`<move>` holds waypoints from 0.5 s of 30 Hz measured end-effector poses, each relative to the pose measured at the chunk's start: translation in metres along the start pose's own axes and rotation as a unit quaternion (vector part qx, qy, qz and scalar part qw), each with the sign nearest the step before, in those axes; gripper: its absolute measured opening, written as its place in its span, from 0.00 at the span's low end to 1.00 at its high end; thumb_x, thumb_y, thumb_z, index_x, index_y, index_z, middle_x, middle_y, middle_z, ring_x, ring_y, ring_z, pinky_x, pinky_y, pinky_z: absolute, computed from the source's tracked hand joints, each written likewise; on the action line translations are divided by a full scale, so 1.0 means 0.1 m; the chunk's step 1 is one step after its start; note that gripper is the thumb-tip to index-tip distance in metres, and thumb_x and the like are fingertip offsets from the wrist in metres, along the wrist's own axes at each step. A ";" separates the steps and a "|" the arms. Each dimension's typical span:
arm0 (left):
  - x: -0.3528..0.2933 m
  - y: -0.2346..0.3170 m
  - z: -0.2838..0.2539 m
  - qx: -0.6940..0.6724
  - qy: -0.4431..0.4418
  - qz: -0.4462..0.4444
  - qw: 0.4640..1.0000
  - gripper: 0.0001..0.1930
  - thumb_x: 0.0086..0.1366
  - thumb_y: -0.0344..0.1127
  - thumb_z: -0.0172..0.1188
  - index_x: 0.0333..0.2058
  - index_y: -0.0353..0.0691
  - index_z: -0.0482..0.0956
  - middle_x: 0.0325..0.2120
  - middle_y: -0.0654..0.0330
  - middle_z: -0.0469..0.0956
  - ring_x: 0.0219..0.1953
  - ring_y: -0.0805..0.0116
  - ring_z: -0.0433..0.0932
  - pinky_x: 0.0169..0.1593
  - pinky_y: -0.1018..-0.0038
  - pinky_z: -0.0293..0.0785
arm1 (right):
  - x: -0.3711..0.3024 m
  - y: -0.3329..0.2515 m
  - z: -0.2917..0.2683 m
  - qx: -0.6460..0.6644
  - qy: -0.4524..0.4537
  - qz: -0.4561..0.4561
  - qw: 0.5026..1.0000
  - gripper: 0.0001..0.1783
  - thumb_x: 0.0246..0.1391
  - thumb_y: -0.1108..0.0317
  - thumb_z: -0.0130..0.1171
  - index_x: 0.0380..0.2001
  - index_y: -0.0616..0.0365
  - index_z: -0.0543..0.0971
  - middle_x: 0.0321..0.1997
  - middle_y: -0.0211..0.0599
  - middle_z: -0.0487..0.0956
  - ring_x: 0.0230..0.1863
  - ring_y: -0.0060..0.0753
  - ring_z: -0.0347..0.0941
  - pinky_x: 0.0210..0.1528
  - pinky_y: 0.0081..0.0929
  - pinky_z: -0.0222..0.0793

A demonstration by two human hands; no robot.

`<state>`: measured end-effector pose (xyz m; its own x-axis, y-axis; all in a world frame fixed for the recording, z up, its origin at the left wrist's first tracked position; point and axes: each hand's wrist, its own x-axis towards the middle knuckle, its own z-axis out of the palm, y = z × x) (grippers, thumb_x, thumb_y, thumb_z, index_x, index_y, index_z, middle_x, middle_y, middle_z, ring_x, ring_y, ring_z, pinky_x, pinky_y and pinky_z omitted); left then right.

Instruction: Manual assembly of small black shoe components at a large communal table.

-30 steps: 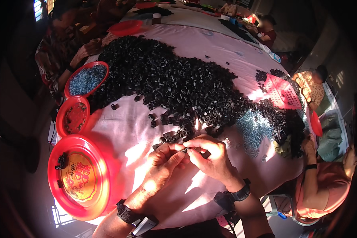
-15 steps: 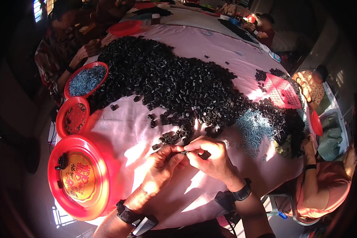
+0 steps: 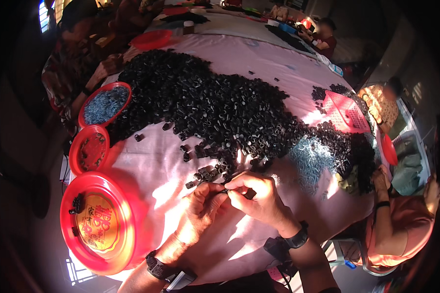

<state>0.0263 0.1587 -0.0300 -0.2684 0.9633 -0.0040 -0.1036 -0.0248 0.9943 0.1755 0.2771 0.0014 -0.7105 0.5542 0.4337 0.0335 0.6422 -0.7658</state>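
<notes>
Over the near part of the table, my left hand (image 3: 199, 207) and my right hand (image 3: 260, 199) meet fingertip to fingertip. Both are closed in a pinch around one small black part (image 3: 225, 190), mostly covered by my fingers. Whether a pin or screw is also in my right fingers is too small to make out. Just beyond my fingertips lie loose short black tube-like pieces (image 3: 208, 172), at the near edge of a large heap of the same pieces (image 3: 195, 93).
Along the left stand a large red basin (image 3: 68, 229), a red dish (image 3: 74, 151) with a few dark bits and a red tray (image 3: 127, 101) of thin silvery pieces. Right: more silvery pieces (image 3: 312, 163) and a pink basket (image 3: 344, 112). Other people sit around, one at right (image 3: 398, 227).
My hands stay pinched together at the black part, with only a slight shift of the fingers. The whole view has tilted slightly; the heap and containers look unchanged.
</notes>
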 end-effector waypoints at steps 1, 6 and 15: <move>0.01 0.03 0.02 -0.002 -0.003 -0.001 1.000 0.11 0.73 0.32 0.59 0.50 0.36 0.75 0.34 0.61 0.82 0.34 0.76 0.81 0.38 0.77 0.78 | 0.00 0.02 -0.02 0.000 0.006 0.001 1.000 0.07 0.52 0.79 0.64 0.36 0.63 0.83 0.35 0.36 0.84 0.29 0.20 0.80 0.30 0.19 0.76; 0.00 0.03 0.00 0.005 0.009 -0.037 0.999 0.13 0.74 0.33 0.57 0.51 0.33 0.76 0.34 0.61 0.83 0.35 0.76 0.80 0.39 0.78 0.78 | 0.01 0.02 0.03 0.018 0.015 0.007 1.000 0.06 0.54 0.79 0.64 0.37 0.63 0.83 0.36 0.38 0.85 0.30 0.21 0.81 0.31 0.20 0.77; 0.01 0.00 -0.01 -0.013 -0.008 -0.036 0.999 0.12 0.75 0.35 0.55 0.51 0.34 0.77 0.31 0.63 0.81 0.33 0.78 0.79 0.37 0.79 0.76 | 0.02 0.01 0.02 0.018 0.012 -0.007 1.000 0.08 0.53 0.82 0.66 0.37 0.63 0.85 0.35 0.38 0.85 0.31 0.23 0.81 0.32 0.20 0.78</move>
<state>0.0247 0.1591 -0.0305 -0.2431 0.9672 -0.0738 -0.1479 0.0383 0.9883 0.1731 0.2777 0.0008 -0.6942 0.5580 0.4546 -0.0022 0.6300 -0.7766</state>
